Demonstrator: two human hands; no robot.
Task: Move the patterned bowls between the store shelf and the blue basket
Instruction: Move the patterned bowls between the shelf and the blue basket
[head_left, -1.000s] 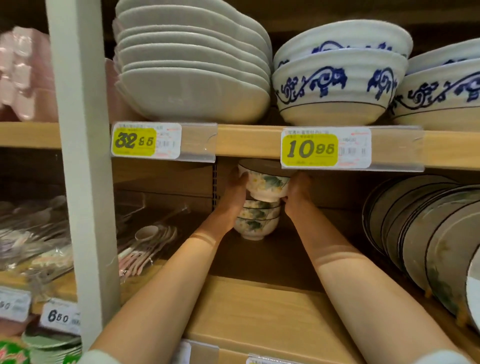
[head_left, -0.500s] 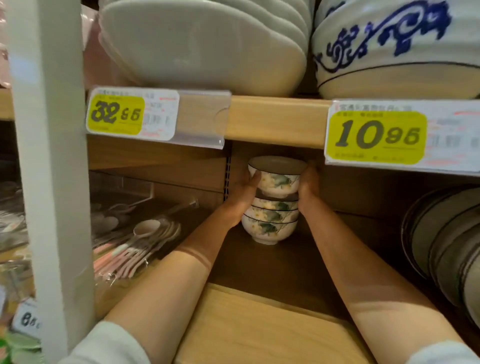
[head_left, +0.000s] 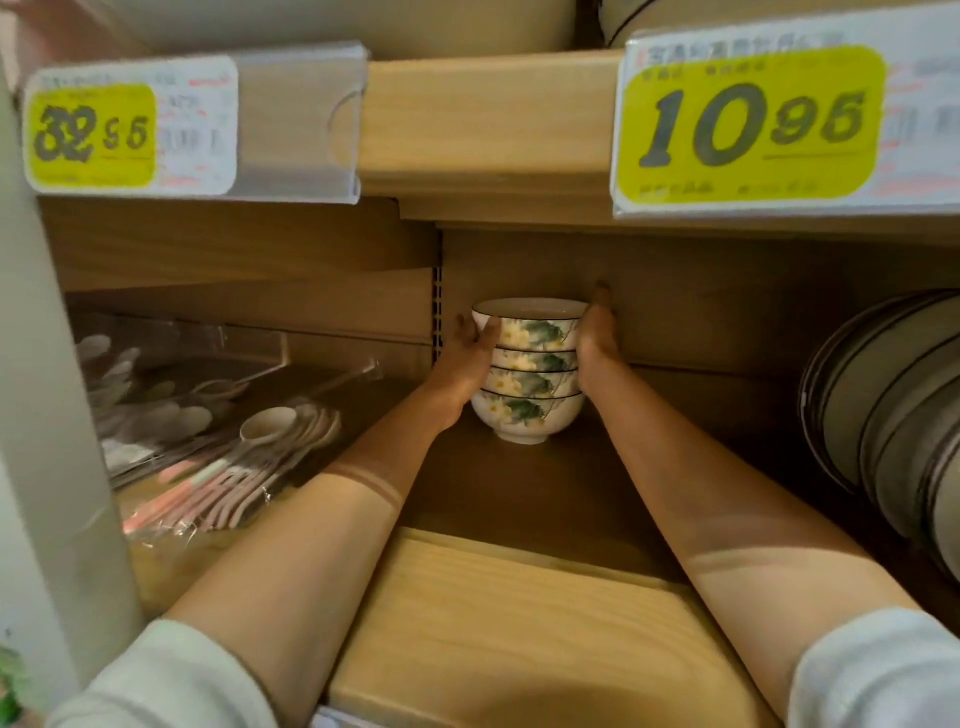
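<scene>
A stack of several white patterned bowls (head_left: 527, 387) with yellow flowers and green leaves stands at the back of the wooden shelf (head_left: 519, 623). The top bowl (head_left: 535, 327) sits nested in the stack. My left hand (head_left: 464, 361) grips the left side of the stack, its thumb lying across the front of the top bowl. On the right side, my right hand (head_left: 597, 340) presses flat against the bowls with a finger pointing straight up. The blue basket is out of view.
Packs of pink and white spoons (head_left: 249, 457) lie on the shelf to the left. Plates (head_left: 893, 415) stand on edge at the right. The upper shelf edge (head_left: 488, 119) with yellow price tags hangs low overhead. A white post (head_left: 47, 415) rises at the left.
The top bowl, held above the stack before, has come down and now sits nested in it. My head has moved closer to the shelf.
</scene>
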